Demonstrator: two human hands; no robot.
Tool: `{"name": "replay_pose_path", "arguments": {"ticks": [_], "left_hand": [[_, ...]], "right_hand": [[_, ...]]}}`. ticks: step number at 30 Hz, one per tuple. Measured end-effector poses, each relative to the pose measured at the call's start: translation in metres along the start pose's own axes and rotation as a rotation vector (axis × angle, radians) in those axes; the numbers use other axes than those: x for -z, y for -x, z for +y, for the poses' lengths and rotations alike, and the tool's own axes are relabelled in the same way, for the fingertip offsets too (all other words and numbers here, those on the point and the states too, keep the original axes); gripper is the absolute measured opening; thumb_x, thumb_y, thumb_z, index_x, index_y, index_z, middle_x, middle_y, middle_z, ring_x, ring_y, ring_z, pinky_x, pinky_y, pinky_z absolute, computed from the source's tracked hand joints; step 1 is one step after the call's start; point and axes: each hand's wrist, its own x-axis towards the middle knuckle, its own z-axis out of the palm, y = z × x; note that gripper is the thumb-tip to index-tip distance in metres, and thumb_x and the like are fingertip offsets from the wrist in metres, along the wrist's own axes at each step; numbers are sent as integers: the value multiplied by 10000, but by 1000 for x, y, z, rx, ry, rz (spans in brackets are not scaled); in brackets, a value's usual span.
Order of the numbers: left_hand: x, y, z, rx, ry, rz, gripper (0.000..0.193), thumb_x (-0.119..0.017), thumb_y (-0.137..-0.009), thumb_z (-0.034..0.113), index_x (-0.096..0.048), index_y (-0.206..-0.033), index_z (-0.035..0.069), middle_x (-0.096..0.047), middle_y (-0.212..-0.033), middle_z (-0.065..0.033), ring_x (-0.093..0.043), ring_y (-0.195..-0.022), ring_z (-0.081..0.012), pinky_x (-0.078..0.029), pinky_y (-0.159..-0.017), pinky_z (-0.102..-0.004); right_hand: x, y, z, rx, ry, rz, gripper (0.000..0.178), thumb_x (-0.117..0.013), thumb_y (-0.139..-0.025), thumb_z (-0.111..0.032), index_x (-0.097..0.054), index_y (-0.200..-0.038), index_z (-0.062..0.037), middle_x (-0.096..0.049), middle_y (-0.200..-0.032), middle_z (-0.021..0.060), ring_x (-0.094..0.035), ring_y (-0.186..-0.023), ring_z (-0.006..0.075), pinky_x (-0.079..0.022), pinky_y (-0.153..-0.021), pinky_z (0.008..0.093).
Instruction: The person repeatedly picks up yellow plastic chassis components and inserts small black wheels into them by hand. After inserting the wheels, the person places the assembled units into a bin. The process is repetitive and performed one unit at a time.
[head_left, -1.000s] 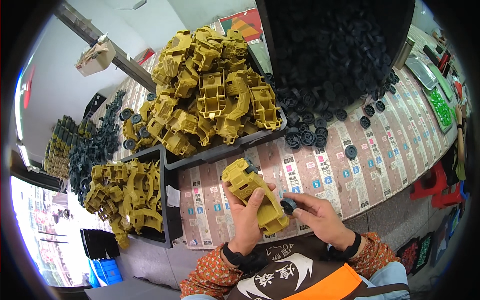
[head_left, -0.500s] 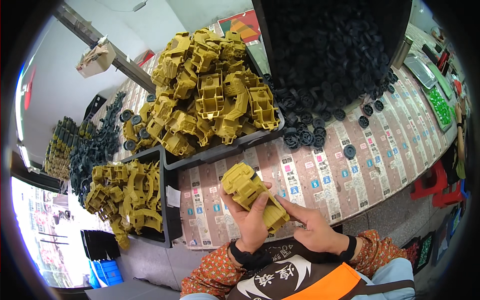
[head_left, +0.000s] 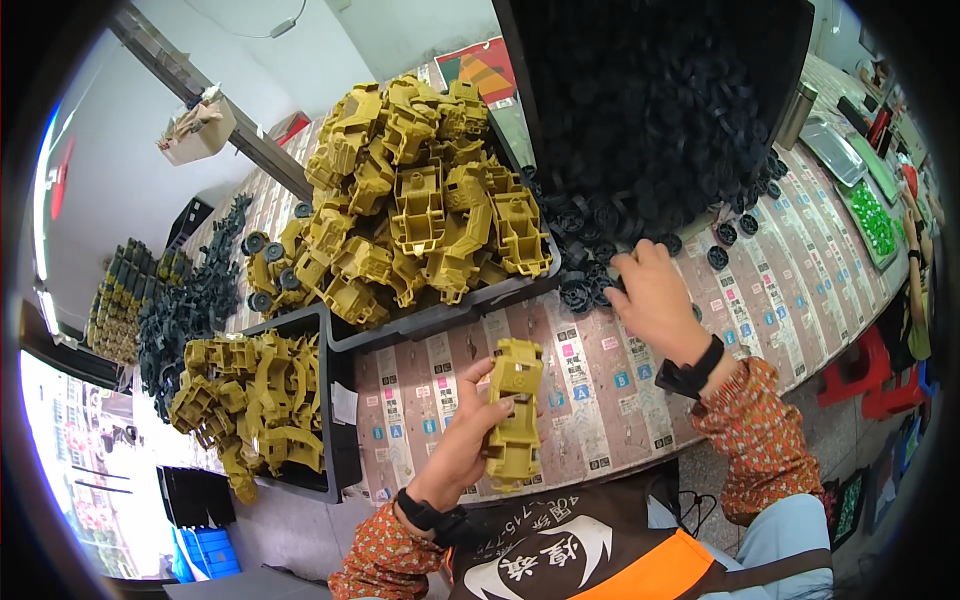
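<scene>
My left hand point(head_left: 458, 440) grips a mustard-yellow plastic toy vehicle body point(head_left: 515, 425) above the front of the table. Its hollow, ribbed side shows, with my thumb lying over one edge. My right hand point(head_left: 658, 305) is stretched forward over the near edge of a heap of black toy wheels point(head_left: 577, 296). Its thumb and fingers are apart beside the wheels, and no wheel shows held in them. A large black tray point(head_left: 440, 322) piled high with similar yellow bodies point(head_left: 415, 200) stands to the left of the wheels.
A smaller black bin point(head_left: 342, 440) of yellow parts point(head_left: 265, 390) sits front left. Dark parts point(head_left: 190, 300) are heaped beyond it. A big black container point(head_left: 660, 100) spills wheels at the back. A metal flask point(head_left: 796, 115), a tray of green pieces point(head_left: 872, 222) and red stools point(head_left: 860, 370) stand right.
My right hand has left the toy body and moved forward to the wheels. My left hand has shifted slightly left and turned the body more upright, its hollow side now showing.
</scene>
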Motion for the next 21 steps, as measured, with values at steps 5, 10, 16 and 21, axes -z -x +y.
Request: {"name": "replay_pose_path", "arguments": {"ticks": [5, 10, 16, 21], "left_hand": [[4, 12, 3, 59, -33, -54, 612, -581, -1042, 236, -269, -1563, 160, -510, -1457, -217, -639, -1219, -353, -609, -938, -464], [9, 7, 1, 101, -66, -173, 578, -551, -1065, 288, -296, -1555, 114, -486, -1488, -234, -621, -1259, -376, -597, -946, -447], [22, 5, -3, 71, -21, -221, 566, -492, -1091, 349, -285, -1557, 103, -463, -1509, -251, -578, -1317, -405, -563, -1001, -487], [42, 13, -11, 34, 161, -262, 843, -795, -845, 290, -318, -1536, 221, -260, -1619, -200, -404, -1439, -408, -481, -1082, -569]], "right_hand": [[-10, -6, -2, 142, -46, 37, 152, -707, -807, -45, -612, -921, -11, -556, -995, 166, -547, -973, 367, -491, -836, 462], [-4, 8, -6, 155, -64, 20, 181, -679, -847, -72, -587, -990, -9, -568, -1016, 165, -553, -975, 365, -481, -835, 465], [-8, 30, -12, 299, 136, -6, 270, -665, -796, -88, -651, -1063, -47, -584, -1149, 152, -550, -1067, 316, -477, -886, 422], [10, 45, -27, 294, 54, -188, 300, -666, -778, -70, -648, -1075, -38, -569, -1066, 128, -550, -1016, 310, -470, -867, 407]]}}
